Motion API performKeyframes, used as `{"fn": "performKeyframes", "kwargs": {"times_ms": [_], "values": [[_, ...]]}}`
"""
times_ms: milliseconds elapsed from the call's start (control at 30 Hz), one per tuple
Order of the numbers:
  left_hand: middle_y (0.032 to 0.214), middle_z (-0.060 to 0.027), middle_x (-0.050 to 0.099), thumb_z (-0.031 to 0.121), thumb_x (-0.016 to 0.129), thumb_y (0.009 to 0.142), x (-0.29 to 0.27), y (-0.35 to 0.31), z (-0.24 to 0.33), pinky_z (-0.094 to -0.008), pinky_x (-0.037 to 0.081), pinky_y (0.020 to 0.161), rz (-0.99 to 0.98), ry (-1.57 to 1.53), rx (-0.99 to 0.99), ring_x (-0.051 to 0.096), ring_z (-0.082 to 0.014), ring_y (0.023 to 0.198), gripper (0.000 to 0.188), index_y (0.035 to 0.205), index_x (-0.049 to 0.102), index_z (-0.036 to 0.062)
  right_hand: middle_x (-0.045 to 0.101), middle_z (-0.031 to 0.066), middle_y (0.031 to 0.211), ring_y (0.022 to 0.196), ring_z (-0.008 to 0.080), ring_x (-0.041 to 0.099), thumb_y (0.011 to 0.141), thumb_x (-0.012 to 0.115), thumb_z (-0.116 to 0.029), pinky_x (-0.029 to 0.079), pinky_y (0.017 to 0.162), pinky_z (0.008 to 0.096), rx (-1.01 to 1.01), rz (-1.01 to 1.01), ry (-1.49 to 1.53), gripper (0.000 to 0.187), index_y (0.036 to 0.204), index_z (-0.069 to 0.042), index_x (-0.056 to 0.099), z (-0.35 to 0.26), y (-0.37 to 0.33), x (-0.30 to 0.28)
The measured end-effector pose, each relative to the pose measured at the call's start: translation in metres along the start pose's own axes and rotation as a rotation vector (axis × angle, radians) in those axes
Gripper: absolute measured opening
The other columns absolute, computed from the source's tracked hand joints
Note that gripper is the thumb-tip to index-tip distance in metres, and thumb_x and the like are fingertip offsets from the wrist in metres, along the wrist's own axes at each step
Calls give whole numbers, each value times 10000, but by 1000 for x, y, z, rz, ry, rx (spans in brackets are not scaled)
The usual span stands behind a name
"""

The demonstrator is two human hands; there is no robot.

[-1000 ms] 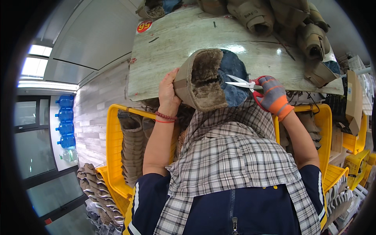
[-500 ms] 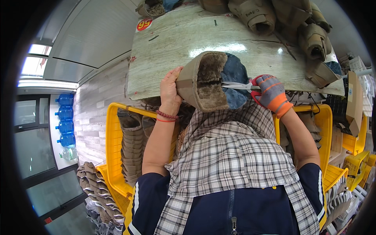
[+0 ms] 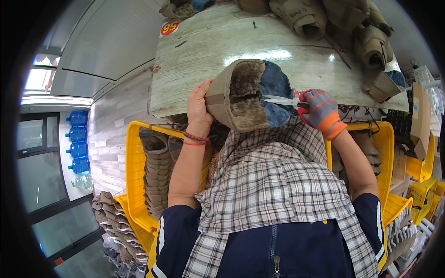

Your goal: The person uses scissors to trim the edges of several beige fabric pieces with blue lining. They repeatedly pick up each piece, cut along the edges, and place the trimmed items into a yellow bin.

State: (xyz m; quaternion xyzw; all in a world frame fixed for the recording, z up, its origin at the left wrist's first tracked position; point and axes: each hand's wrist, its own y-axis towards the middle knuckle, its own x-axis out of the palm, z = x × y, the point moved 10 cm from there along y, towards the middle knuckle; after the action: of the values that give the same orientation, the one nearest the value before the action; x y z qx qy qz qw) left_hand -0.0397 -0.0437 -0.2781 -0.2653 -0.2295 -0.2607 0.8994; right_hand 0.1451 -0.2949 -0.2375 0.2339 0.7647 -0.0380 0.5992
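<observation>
A khaki shoe upper with brown fleece lining and a blue fuzzy section is held up at the table's near edge. My bare left hand grips its left side, fingers behind it and a beaded bracelet at the wrist. In a grey and orange glove, my right hand is closed round the red handles of a pair of scissors. The blades point left over the blue section, near a dark slit in the fleece. Whether they touch the lining I cannot tell.
The pale wood-grain table stretches ahead, with more khaki uppers piled at its far right. Yellow baskets holding stacked uppers stand at both sides of my lap. Blue water bottles line the left wall.
The upper and my left hand have shifted very slightly left. My right hand and the scissors stay almost in place, the blades looking a little nearer together.
</observation>
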Motion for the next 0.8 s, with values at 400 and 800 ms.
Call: {"fn": "performKeyframes", "kwargs": {"times_ms": [400, 800], "values": [[915, -86, 659, 128, 594, 903, -10, 2, 0, -304, 529, 737, 6, 8, 26, 631, -173, 815, 148, 968, 613, -4, 675, 122, 886, 816, 290, 640, 785, 668, -289, 506, 704, 352, 514, -107, 379, 269, 953, -81, 645, 29, -14, 28], [942, -92, 662, 124, 595, 901, -20, -6, 3, -300, 535, 744, 35, 27, 93, 638, -174, 827, 165, 983, 619, -17, 643, 99, 867, 837, 277, 613, 730, 698, -340, 485, 744, 386, 230, -121, 35, 302, 936, -127, 642, -19, -24, 13]]}}
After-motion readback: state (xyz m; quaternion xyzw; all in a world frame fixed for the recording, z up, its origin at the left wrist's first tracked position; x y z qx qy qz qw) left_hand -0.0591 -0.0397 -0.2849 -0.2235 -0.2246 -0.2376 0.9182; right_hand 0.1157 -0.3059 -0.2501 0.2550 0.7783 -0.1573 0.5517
